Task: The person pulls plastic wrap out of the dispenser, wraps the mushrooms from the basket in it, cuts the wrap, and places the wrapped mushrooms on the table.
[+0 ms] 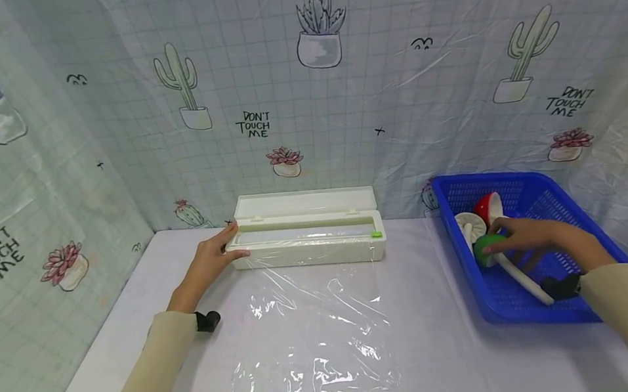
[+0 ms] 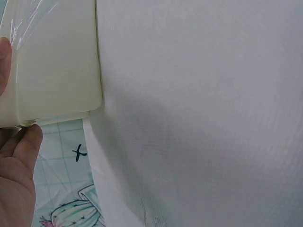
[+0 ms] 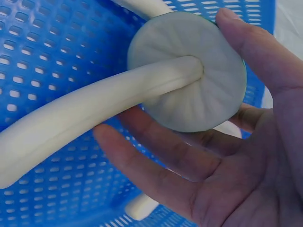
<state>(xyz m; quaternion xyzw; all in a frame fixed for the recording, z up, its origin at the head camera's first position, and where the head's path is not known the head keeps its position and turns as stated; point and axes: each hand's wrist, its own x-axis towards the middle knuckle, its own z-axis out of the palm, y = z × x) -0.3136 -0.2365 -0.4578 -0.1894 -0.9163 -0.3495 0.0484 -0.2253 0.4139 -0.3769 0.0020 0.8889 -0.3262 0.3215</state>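
Observation:
A white cling film dispenser stands on the table with its lid up and a small green slider at its right end. My left hand grips its left end, thumb at the front and fingers behind; the left wrist view shows the box's end close up. A sheet of clear film runs from the box toward me across the table. Inside the blue basket, my right hand holds a green-capped toy mushroom by its cap. Its long white stem slants away from the palm in the right wrist view.
The blue basket stands on the right of the white table. A red-capped mushroom and a pale mushroom cap lie in its left part. A cactus-print sheet hangs behind and along the sides.

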